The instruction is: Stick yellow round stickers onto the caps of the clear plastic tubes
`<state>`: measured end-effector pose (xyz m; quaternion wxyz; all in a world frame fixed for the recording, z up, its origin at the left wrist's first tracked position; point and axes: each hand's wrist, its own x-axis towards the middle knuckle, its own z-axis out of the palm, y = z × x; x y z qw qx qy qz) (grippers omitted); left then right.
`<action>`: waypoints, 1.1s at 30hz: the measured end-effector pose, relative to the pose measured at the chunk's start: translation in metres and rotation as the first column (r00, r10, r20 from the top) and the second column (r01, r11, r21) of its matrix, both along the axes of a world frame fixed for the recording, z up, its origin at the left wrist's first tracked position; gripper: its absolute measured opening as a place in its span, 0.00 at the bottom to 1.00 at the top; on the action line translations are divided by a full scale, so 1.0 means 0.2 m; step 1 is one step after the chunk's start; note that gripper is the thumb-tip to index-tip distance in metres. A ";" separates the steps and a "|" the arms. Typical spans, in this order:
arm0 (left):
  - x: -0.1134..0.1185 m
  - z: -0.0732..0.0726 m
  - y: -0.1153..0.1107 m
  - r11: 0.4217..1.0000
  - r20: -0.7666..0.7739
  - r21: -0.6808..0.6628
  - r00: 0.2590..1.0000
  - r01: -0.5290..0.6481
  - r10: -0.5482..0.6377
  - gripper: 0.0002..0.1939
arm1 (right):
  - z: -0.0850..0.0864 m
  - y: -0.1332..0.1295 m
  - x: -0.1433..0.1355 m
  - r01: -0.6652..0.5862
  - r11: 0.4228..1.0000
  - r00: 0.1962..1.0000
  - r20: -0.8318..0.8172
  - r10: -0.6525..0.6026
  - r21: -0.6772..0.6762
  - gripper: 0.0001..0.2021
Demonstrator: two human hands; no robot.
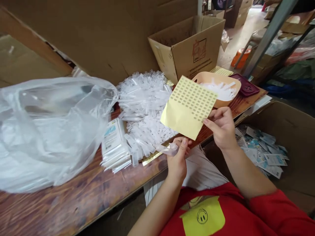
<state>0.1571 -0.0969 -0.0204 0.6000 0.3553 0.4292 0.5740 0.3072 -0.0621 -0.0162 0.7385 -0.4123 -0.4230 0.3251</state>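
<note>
A pale yellow sheet of small round stickers is tilted in front of me, its lower part bare. My right hand pinches its right edge between thumb and fingers. At the sheet's bottom corner, my left hand is closed around a translucent plastic tube; its thumb also seems to touch the sheet, though I cannot tell how firmly. Just beyond lies a heap of similar clear tubes, with more small translucent pieces in front. A stack of printed packets lies left of the heap.
A large clear plastic bag covers the table's left side. Behind the sheet are a peach basin of white strips, a dark red lid and an open carton. Low at right, a box holds packaged items.
</note>
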 end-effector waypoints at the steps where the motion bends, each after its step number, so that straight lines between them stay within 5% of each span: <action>1: 0.00 0.02 0.00 1.000 0.006 0.000 1.000 -0.022 0.022 0.27 | 0.02 -0.03 0.01 0.007 0.997 0.997 0.082 -0.014 0.075 0.20; 6: 0.00 0.12 0.01 0.999 0.110 -0.046 0.994 -0.008 0.013 0.28 | 0.12 -0.13 0.02 0.002 0.979 0.920 0.384 -0.081 0.202 0.16; 12: -0.01 0.11 0.00 0.992 0.106 -0.123 0.993 -0.031 0.045 0.27 | 0.10 -0.10 0.06 0.004 0.966 0.943 0.320 -0.090 0.260 0.13; 19: -0.04 0.09 0.00 0.913 0.209 -0.302 0.953 0.275 -0.218 0.28 | 0.08 -0.05 0.15 0.165 0.939 0.856 0.430 -0.288 0.301 0.06; 26: -0.09 0.09 0.04 0.949 0.222 -0.253 0.966 0.187 -0.131 0.18 | 0.17 -0.09 0.18 0.078 0.977 0.923 0.356 -0.146 0.199 0.05; 28: -0.10 0.08 0.05 0.965 0.223 -0.239 0.973 0.105 -0.051 0.22 | 0.21 -0.12 0.22 -0.079 0.994 0.922 0.385 0.042 0.081 0.06; 31: -0.11 0.07 0.05 0.966 0.201 -0.239 0.978 0.103 -0.055 0.23 | 0.25 -0.14 0.27 -0.356 0.930 0.841 0.403 0.362 -0.092 0.10; 33: -0.12 0.08 0.03 0.951 0.177 -0.242 0.973 0.190 -0.149 0.20 | 0.24 -0.14 0.29 -0.353 0.932 0.816 0.459 0.351 -0.085 0.11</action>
